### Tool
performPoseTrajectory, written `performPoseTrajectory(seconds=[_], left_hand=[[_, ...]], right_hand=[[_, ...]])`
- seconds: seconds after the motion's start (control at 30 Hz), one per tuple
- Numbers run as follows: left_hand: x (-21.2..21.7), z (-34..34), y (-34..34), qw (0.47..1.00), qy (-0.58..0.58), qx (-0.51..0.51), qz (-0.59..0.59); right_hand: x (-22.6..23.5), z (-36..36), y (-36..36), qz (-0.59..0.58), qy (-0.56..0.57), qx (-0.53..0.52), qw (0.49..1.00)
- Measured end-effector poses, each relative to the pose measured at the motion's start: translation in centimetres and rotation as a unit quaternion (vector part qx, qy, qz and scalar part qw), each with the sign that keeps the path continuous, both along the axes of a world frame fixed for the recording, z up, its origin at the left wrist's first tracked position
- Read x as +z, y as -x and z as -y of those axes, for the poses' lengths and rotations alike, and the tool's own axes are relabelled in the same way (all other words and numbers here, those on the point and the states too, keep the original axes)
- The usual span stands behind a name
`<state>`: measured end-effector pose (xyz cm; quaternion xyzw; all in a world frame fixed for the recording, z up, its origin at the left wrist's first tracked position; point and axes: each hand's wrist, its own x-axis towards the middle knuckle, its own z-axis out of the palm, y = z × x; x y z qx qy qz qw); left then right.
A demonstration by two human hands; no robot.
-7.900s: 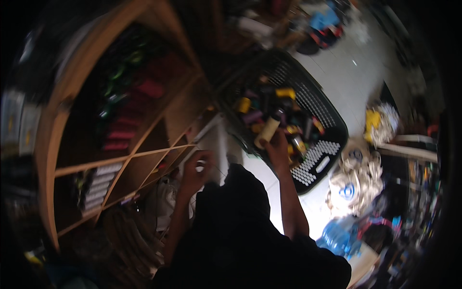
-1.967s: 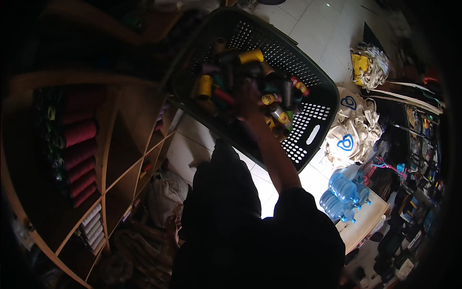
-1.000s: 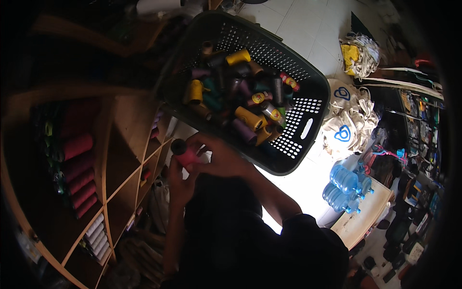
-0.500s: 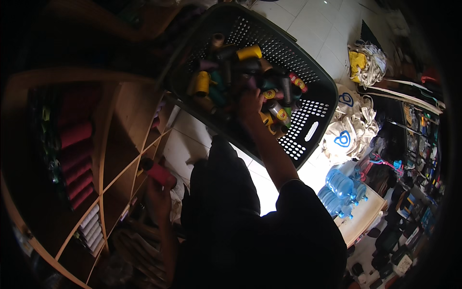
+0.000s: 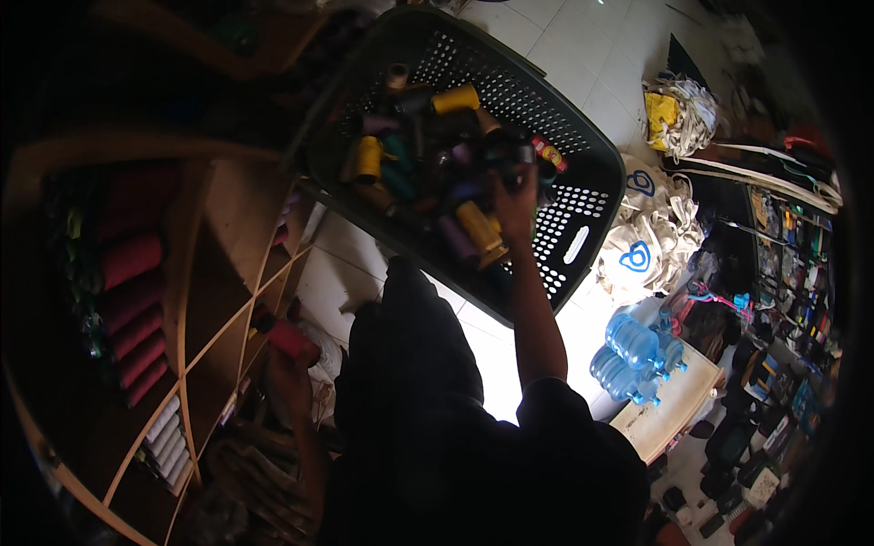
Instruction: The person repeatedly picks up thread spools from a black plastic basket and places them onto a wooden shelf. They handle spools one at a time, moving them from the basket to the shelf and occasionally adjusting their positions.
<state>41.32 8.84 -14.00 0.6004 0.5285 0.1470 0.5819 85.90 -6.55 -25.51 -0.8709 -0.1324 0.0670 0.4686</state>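
Note:
My right hand [image 5: 515, 197] reaches up into a dark perforated laundry basket [image 5: 575, 193] full of thread spools in yellow, purple, teal and red; its fingers close around a dark spool [image 5: 512, 156] near the basket's middle. My left hand [image 5: 288, 378] is low beside the wooden shelf unit [image 5: 211, 273] and grips a red thread spool [image 5: 288, 336] close to a diagonal shelf compartment. Red spools [image 5: 127, 259] lie stacked in the shelf's left compartments. My dark-clothed torso fills the lower middle.
White bags with blue marks [image 5: 643, 246] and a bundle of cloth [image 5: 675, 116] lie on the tiled floor right of the basket. Blue water bottles [image 5: 632, 350] stand on a low wooden board. Cluttered racks line the far right edge.
My left hand carried the red spool down from the basket area to the shelf side. My right hand went back up into the basket and closed on a dark spool.

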Motion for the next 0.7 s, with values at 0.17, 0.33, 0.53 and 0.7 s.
performPoseTrajectory(seconds=[0.17, 0.33, 0.53, 0.7], left_hand=[[0.1, -0.4, 0.5, 0.999, 0.000, -0.015, -0.034], [0.4, -0.4, -0.7, 1.000, 0.003, 0.001, -0.030], [-0.6, -0.1, 0.2, 0.999, -0.013, -0.021, -0.038], [-0.9, -0.1, 0.0, 0.998, -0.024, -0.044, -0.045]], right_hand=[[-0.6, 3.4, -6.4, 0.061, -0.036, -0.186, 0.980], [-1.5, 3.3, -9.5, -0.221, -0.228, -0.220, 0.923], [-2.3, 4.5, -6.9, -0.047, 0.141, -0.041, 0.988], [4.5, 2.6, 4.3, -0.184, 0.120, 0.251, 0.943]])
